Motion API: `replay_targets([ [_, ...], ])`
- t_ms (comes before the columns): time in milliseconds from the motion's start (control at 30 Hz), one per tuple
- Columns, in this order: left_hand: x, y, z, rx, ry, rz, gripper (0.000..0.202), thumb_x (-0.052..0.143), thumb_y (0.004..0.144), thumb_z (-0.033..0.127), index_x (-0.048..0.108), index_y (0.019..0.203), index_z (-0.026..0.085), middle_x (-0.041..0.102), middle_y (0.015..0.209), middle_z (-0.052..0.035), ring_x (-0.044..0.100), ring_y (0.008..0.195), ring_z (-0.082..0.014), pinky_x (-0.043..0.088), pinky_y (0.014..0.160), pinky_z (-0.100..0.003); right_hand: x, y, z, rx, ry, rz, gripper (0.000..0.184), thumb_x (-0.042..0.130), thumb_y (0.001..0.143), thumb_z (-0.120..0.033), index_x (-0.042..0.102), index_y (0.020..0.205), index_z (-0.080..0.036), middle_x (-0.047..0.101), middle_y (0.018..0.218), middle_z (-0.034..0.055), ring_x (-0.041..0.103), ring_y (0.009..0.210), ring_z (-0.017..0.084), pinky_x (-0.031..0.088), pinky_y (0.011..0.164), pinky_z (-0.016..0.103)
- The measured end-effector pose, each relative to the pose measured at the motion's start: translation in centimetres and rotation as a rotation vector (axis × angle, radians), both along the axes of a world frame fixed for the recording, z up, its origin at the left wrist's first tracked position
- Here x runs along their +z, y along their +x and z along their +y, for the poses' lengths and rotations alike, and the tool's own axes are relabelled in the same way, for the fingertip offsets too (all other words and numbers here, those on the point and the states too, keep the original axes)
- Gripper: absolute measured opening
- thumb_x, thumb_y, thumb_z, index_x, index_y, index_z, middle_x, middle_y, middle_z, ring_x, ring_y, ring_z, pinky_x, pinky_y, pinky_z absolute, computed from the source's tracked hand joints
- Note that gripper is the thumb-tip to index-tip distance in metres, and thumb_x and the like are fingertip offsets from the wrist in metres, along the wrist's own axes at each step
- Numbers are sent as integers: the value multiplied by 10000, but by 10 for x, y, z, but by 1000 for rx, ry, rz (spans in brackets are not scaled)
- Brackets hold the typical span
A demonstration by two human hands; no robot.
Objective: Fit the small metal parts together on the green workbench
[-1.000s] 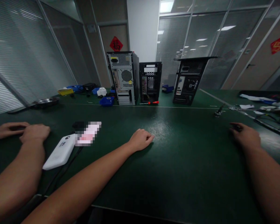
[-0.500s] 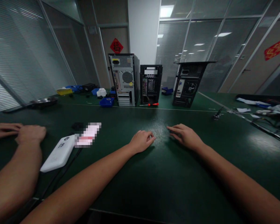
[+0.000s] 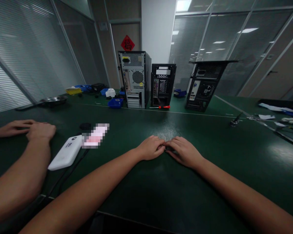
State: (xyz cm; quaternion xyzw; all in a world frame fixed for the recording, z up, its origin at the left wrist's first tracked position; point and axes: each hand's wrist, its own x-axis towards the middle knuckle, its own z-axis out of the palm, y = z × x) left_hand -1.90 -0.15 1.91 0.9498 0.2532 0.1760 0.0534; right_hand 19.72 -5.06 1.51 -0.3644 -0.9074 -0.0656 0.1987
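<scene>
My left hand (image 3: pixel 151 148) rests on the green table (image 3: pixel 210 182) near its middle, fingers curled under, with nothing visible in it. My right hand (image 3: pixel 184 152) lies palm down just to its right, and the fingertips of the two hands touch. A small dark patch shows under my right fingertips; I cannot tell whether it is an object or a shadow. A white flat device (image 3: pixel 66 152) and a pixelated pink card (image 3: pixel 95 136) lie to the left of my left forearm.
Another person's two hands (image 3: pixel 40 130) rest on the table at the far left. Three computer cases (image 3: pixel 135 79) stand at the back with a red screwdriver (image 3: pixel 164 106), blue bins (image 3: pixel 115 102) and a metal bowl (image 3: pixel 52 100). Cables and parts (image 3: pixel 278 125) lie at the right.
My right hand has slid left across the table from the far right until its fingertips meet my left hand. My left hand has stayed in place. The view has shifted slightly.
</scene>
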Motion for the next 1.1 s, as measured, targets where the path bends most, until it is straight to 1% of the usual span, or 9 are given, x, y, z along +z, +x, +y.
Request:
replay_targets([
  [133, 1, 1, -1, -10, 30, 36, 167, 469, 932, 281, 558, 833, 180, 583, 792, -43, 528, 799, -198, 364, 761, -319, -1, -9, -4, 12, -36, -10, 273, 424, 963, -245, 520, 1204, -159, 529, 1137, 94, 479, 1039, 188, 420, 923, 347],
  [367, 2, 4, -3, -30, 69, 53, 186, 494, 907, 260, 517, 741, 179, 588, 749, -25, 519, 759, -181, 340, 709, -318, 1, -10, -5, -11, -66, -37, 187, 450, 910, -203, 529, 1059, -121, 508, 994, 96, 459, 931, 184, 404, 870, 337],
  [567, 1, 4, -3, -5, 76, 56, 86, 514, 866, 223, 541, 798, 179, 587, 766, -22, 522, 762, -183, 348, 704, -311, 0, -11, -6, -44, -59, -21, 215, 464, 903, -208, 527, 1091, -123, 504, 987, 86, 450, 917, 180, 385, 856, 328],
  [700, -3, 4, -2, 19, 94, 44, 46, 535, 849, 204, 567, 832, 175, 599, 791, -28, 529, 782, -187, 355, 720, -314, -1, -9, -5, -59, -47, 16, 192, 487, 877, -208, 536, 1041, -123, 511, 945, 78, 451, 891, 179, 386, 844, 327],
  [767, -6, 5, 0, 39, 92, 25, 79, 530, 875, 221, 592, 860, 175, 616, 812, -33, 540, 805, -192, 359, 740, -318, -1, -7, -5, -74, -39, 51, 180, 496, 868, -208, 541, 1025, -132, 518, 944, 74, 457, 893, 178, 387, 836, 324],
  [900, -9, 4, 5, 99, 76, -35, 217, 459, 970, 309, 638, 984, 188, 664, 893, -43, 559, 864, -199, 357, 769, -328, 0, 0, -2, -133, -20, 169, 207, 508, 862, -205, 527, 1060, -145, 529, 982, 72, 478, 930, 177, 399, 841, 314],
  [967, -10, 3, 8, 132, 81, -42, 299, 405, 1002, 345, 647, 941, 182, 670, 875, -49, 558, 851, -200, 351, 768, -333, 0, 3, 0, -159, -17, 238, 210, 508, 864, -205, 520, 1067, -150, 528, 1018, 75, 490, 952, 173, 412, 852, 303],
  [1033, -9, 2, 9, 159, 87, -42, 373, 355, 1020, 349, 637, 850, 174, 659, 821, -50, 551, 820, -197, 346, 766, -334, -1, 6, 2, -173, -19, 303, 209, 511, 869, -209, 519, 1071, -158, 524, 1059, 76, 502, 968, 164, 425, 860, 289],
  [1100, -9, 1, 9, 173, 95, -49, 395, 328, 1026, 336, 610, 805, 170, 640, 788, -47, 541, 792, -192, 344, 760, -331, -2, 8, 4, -177, -26, 355, 231, 532, 864, -216, 517, 1089, -166, 526, 1076, 71, 513, 971, 156, 435, 864, 277],
])
